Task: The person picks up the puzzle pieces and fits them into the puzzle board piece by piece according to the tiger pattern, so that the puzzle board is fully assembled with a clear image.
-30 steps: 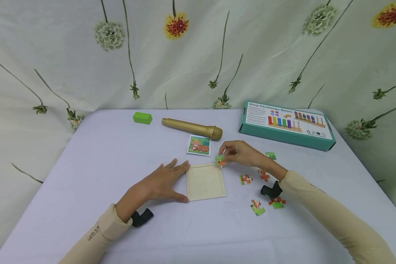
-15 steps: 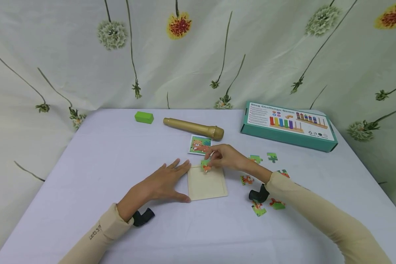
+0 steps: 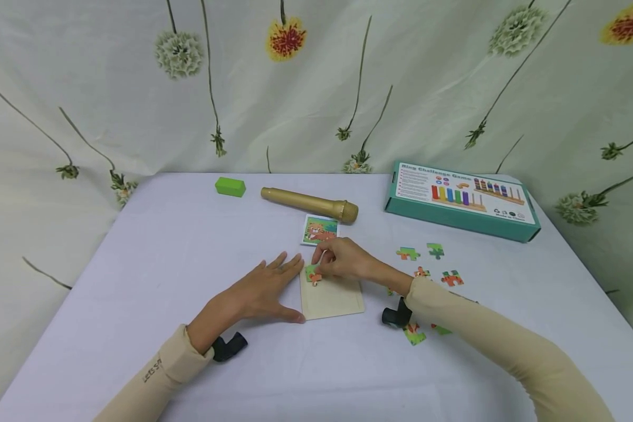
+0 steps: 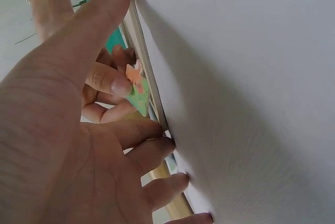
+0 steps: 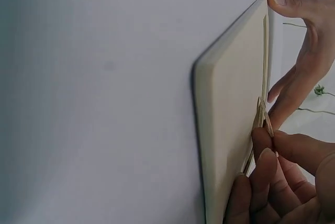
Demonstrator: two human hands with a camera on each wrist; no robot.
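Observation:
My left hand (image 3: 264,291) lies spread with extended fingers along the left side of a square wooden puzzle tray (image 3: 333,298). Its thumb touches the tray's near-left corner and its fingertips reach the far-left corner. Between thumb and fingers, my right hand (image 3: 344,259) pinches a green and orange puzzle piece (image 3: 313,276) over the tray's far-left corner. In the left wrist view the piece (image 4: 138,93) is tilted, close to the tray. The right wrist view shows the tray's bare wooden floor (image 5: 235,93) and the piece edge-on (image 5: 267,119).
Several loose puzzle pieces (image 3: 435,251) lie to the right, some partly behind my right forearm. A tiger picture card (image 3: 319,230) sits beyond the tray, near a gold microphone (image 3: 308,203). A green block (image 3: 230,187) and a teal game box (image 3: 461,202) stand farther back.
My right hand has carried the puzzle piece leftward, from the tray's far-right corner to its far-left corner. My left hand has stayed against the tray.

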